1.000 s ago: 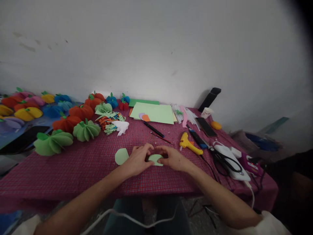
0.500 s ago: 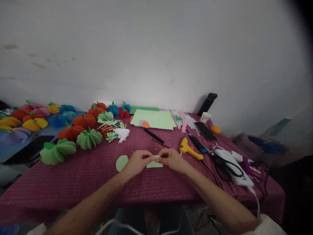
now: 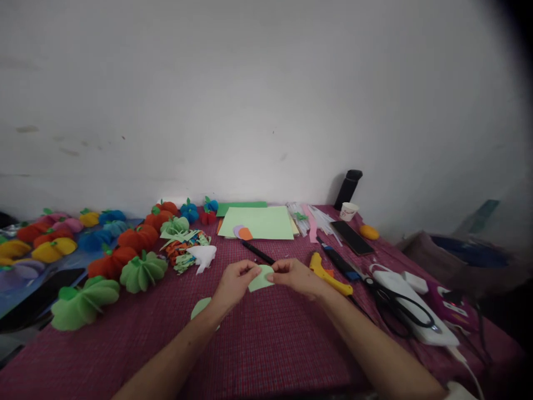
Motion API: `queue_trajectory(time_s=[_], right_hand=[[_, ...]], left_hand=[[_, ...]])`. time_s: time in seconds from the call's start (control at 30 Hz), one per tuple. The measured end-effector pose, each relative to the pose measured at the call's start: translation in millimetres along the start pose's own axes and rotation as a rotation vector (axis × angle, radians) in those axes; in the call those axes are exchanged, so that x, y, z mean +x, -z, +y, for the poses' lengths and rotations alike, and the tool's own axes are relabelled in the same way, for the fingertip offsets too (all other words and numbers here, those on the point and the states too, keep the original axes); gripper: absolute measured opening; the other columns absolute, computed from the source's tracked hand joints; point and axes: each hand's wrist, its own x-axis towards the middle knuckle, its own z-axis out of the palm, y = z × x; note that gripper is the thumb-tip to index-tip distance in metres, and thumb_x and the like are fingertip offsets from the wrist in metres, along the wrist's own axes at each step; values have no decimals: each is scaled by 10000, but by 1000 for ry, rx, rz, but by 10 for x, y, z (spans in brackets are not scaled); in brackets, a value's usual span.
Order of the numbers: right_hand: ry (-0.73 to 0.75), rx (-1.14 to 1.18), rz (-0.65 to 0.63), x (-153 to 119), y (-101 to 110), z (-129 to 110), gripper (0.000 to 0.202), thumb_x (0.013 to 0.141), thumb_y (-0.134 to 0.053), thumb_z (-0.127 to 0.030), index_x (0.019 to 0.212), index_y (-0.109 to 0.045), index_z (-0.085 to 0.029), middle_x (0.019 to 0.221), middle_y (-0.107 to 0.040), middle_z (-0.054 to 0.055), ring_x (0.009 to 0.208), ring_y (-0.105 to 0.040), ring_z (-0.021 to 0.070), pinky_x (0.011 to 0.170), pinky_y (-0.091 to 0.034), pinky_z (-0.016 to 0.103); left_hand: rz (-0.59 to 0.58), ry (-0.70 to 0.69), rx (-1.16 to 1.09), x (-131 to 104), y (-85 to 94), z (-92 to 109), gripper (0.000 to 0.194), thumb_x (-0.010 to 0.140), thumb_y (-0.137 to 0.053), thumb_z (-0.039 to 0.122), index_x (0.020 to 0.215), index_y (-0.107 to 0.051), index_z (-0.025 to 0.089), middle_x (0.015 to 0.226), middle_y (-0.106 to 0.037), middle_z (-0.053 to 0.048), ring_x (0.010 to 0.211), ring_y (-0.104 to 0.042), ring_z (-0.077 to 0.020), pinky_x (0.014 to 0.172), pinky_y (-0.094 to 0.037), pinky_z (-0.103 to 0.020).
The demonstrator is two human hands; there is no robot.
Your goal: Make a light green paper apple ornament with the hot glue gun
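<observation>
Between my two hands is a small pale green paper piece (image 3: 261,279), rounded at the top and straight along its lower edge. My left hand (image 3: 236,280) pinches its left side between thumb and fingers. On the opposite side my right hand (image 3: 295,276) grips it the same way. Another pale green paper cutout (image 3: 200,306) lies on the tablecloth, partly hidden by my left forearm. Just beyond the hands is a black pen (image 3: 257,252). A yellow glue gun (image 3: 328,276) rests to the right of my right hand.
Colourful paper pumpkins (image 3: 137,239) crowd the left side. Paper scraps (image 3: 183,250) and pale green sheets (image 3: 258,223) lie at the back. On the right are a utility knife (image 3: 339,261), black-handled scissors (image 3: 395,303), a phone (image 3: 352,238), a paper cup (image 3: 348,211) and a power strip (image 3: 452,306).
My view has tilted up, so the table sits lower in the picture. My fingers have moved apart toward the paper's sides, showing more of its rounded top.
</observation>
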Motion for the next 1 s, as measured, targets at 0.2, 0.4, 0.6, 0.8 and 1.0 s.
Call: queue_trajectory(time_s=[0.2,0.4,0.6,0.8,1.0], right_hand=[[11,79,95,30,62,69,282,628,-705,-410,630,-597,-150,531,-495,-63,503,-382,73,519,-293,217],[10,92,73,28,54,113,277,657,-690,-422,709,-628,-157,576,-523,-56,520,-409,79,519,-290,216],[-10,100,119,38,36,106,262,631,-712,-377,665,-599,-143,566,-517,-57,508,-394,71,519,-289,214],[-20,98,46,28,20,125,263,643,-704,-386,653,-581,-154,538,-454,-75,493,-346,66,490,-237,213],[-11,118,53,26,-19,137,322,605,-733,-407,581,-536,-153,519,-452,-73,481,-348,64,484,-252,212]], left_hand=[[-47,74,-64,58,-16,-1,347,720,-598,420,877,-636,113,742,-625,-20,651,-515,-133,606,-393,-240],[-71,148,-60,35,6,-47,330,718,-591,422,736,-651,98,617,-565,15,589,-448,-111,575,-348,-231],[-59,172,-16,-2,21,-52,337,687,-616,440,686,-676,109,629,-610,-2,630,-501,-141,624,-371,-248],[-94,166,22,-29,24,-53,332,696,-610,432,654,-682,110,609,-608,-8,616,-489,-138,617,-361,-248],[-145,136,35,-39,23,-95,353,726,-589,443,794,-679,108,668,-576,3,633,-443,-122,601,-342,-235]])
